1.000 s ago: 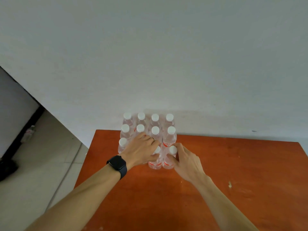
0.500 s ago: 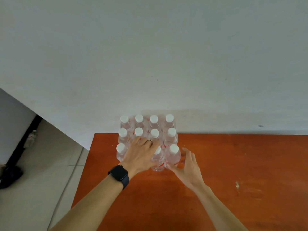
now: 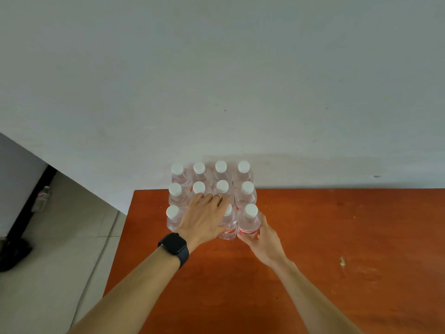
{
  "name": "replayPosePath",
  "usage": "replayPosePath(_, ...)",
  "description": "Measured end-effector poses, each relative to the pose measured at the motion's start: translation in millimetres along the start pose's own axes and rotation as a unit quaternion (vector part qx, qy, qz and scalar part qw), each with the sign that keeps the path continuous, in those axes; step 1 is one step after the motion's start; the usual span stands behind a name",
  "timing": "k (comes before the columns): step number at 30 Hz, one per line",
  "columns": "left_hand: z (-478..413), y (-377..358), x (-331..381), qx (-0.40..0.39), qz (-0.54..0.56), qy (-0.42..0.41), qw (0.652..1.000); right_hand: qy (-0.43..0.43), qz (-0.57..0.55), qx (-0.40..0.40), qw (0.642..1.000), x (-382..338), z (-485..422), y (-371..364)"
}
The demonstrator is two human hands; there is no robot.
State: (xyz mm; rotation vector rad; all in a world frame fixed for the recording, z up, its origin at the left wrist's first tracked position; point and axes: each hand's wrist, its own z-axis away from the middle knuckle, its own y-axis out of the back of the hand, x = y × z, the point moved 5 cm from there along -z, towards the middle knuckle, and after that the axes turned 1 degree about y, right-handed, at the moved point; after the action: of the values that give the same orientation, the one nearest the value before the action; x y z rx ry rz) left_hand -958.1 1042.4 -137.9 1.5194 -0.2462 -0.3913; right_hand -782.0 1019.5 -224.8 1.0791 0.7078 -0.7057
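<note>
Twelve clear water bottles (image 3: 221,179) with white caps are standing upright in a tight block, three rows of four, on the far left corner of an orange-brown bench (image 3: 337,237). The back row is sitting close against a pale wall (image 3: 216,80). Red-and-white labels are showing low on the front bottles.

The left hand (image 3: 204,218) is lying palm down over the front row, covering the cap of the second bottle from the left and touching the third one beside it. Its fingers (image 3: 212,200) are reaching, slightly bent and a little spread, toward the caps of the middle row. Their tips are dipping out of sight among the necks, so whether they are gripping anything cannot be told from here. A ring (image 3: 218,196) is showing on one finger, and a black watch (image 3: 173,245) is sitting on the wrist.

The right hand (image 3: 263,237) is holding the corner bottle (image 3: 250,220), the one at the right end of the front row. The thumb is pressing on the near side of the label, and the fingers (image 3: 263,221) are curling round the right side of the body. That bottle is standing in line with its neighbours and touching them.

A small pale scrap (image 3: 342,261) is lying on the bench well to the right. On the tiled floor (image 3: 60,237) to the left, a stray bottle (image 3: 42,198) appears to be lying at the foot of the wall.
</note>
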Motion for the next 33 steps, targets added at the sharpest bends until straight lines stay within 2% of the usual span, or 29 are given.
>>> replayPosePath(9, 5, 18, 7, -0.029, 0.001, 0.02, 0.999, -0.08, 0.008, -0.037, 0.996, 0, 14, 7)
replayPosePath(13, 7, 41, 29, -0.013, 0.014, 0.006, 1.0, -0.091, 0.029, -0.009, 0.995, 5, 50, 28)
replayPosePath(17, 6, 60, 82, -0.001, 0.058, -0.035, 0.998, -0.061, 0.063, 0.052, 0.995, 13, 106, 67)
replayPosePath(22, 1, 71, 189, -0.008, 0.092, -0.13, 0.987, -0.048, 0.144, 0.167, 0.974, 42, 203, 136)
replayPosePath(27, 17, 85, 344, -0.031, 0.108, -0.248, 0.962, -0.13, 0.189, 0.297, 0.927, 85, 345, 208)
replayPosePath(33, 97, 126, 564, -0.017, 0.144, -0.388, 0.91, -0.241, 0.188, 0.418, 0.856, 159, 555, 257)
